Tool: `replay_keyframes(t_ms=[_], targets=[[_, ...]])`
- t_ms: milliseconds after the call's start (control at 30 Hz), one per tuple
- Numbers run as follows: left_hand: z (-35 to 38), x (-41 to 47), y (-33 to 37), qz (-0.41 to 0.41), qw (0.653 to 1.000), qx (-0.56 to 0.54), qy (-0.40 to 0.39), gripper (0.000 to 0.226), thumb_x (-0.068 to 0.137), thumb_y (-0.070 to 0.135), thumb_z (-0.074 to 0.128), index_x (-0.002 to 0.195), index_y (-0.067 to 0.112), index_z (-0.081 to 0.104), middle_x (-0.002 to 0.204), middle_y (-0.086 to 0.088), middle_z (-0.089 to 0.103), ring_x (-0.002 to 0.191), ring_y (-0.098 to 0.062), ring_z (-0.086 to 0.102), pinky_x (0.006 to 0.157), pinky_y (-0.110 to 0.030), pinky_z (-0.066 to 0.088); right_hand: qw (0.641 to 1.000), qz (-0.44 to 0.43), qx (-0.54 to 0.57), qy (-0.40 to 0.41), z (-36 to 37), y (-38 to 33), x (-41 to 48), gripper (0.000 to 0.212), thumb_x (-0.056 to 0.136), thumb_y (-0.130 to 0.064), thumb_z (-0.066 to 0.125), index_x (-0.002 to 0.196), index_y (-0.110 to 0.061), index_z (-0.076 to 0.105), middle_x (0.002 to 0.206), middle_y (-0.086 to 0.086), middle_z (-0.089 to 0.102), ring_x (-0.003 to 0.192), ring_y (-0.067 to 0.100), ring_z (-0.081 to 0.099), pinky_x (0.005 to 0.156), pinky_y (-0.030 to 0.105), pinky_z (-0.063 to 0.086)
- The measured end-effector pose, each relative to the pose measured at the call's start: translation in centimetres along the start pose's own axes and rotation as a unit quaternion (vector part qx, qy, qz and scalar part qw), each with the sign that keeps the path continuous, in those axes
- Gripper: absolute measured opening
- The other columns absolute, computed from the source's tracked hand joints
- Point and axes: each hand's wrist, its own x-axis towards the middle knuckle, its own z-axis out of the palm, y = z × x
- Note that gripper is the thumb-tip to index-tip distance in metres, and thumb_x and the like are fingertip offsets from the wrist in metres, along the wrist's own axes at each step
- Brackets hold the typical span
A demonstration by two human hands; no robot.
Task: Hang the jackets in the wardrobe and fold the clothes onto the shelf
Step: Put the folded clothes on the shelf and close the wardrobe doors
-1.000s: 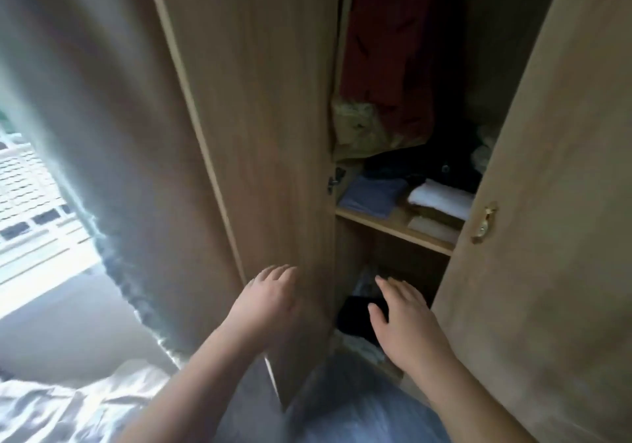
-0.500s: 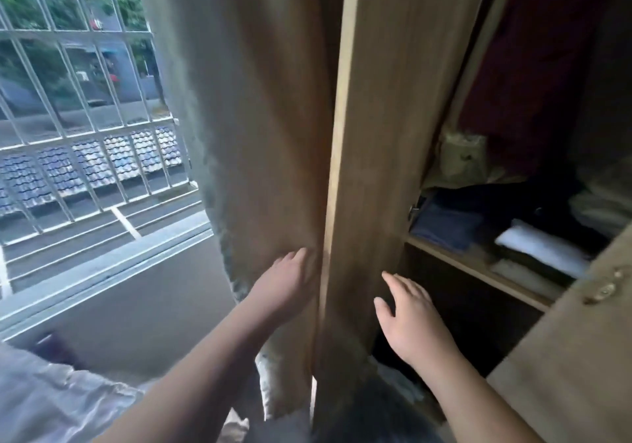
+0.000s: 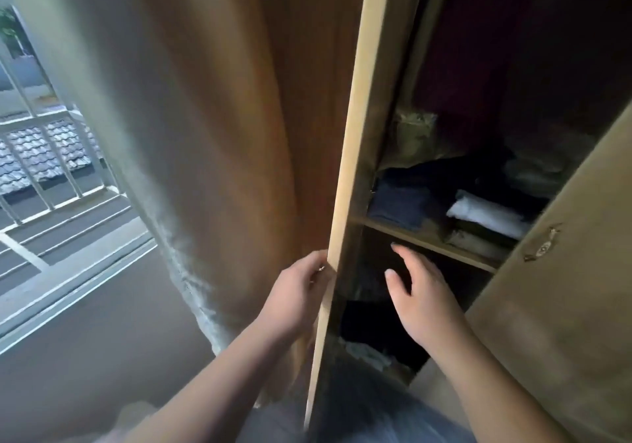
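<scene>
Pale wood of the wardrobe's left door stands edge-on, and the left hand curls its fingers round that edge. The right hand, fingers spread and holding nothing, hovers below the shelf. Folded clothes lie on the shelf, with a dark red jacket hanging above.

Folded clothes on wardrobe shelf

No text, label, brand or number can be read on the wardrobe or its folded clothes.
</scene>
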Motion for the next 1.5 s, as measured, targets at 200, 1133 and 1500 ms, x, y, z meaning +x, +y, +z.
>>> replay_keyframes(t_ms=[200, 1133, 1500], targets=[[6.2, 3.6, 3.0, 0.138, 0.979, 0.084, -0.121, 0.016, 0.09, 0.045, 0.067, 0.088, 0.039, 0.052, 0.097, 0.017, 0.054, 0.081, -0.006, 0.058, 0.071, -0.021, 0.051, 0.993, -0.013, 0.091, 0.078, -4.6, 2.8, -1.4, 0.052, 0.096, -0.036, 0.05, 0.135, -0.063, 0.027, 0.136, -0.042, 0.034, 0.132, -0.007, 0.036, 0.111, 0.029, 0.035], [36.0, 25.0, 13.9, 0.178, 0.97, 0.14, -0.093, 0.02, 0.09, 0.03, 0.055, 0.109, 0.03, 0.049, 0.102, 0.005, 0.039, 0.096, -0.021, 0.051, 0.077, -0.025, 0.04, 0.879, -0.145, -0.446, 0.086, -20.8, 29.6, 16.4, 0.075, 0.086, -0.029, 0.036, 0.156, -0.01, 0.019, 0.166, 0.003, 0.01, 0.153, 0.023, 0.006, 0.121, 0.052, 0.015], [35.5, 25.7, 15.1, 0.141, 0.973, 0.133, -0.129, 0.032, 0.082, 0.018, 0.06, 0.112, 0.026, 0.053, 0.104, 0.002, 0.043, 0.092, -0.021, 0.054, 0.081, -0.033, 0.047, 0.876, -0.099, -0.461, 0.096, -19.7, 29.6, 17.4, 0.075, 0.088, -0.029, 0.043, 0.156, -0.008, 0.021, 0.166, 0.003, 0.006, 0.153, 0.026, 0.005, 0.121, 0.053, 0.009]])
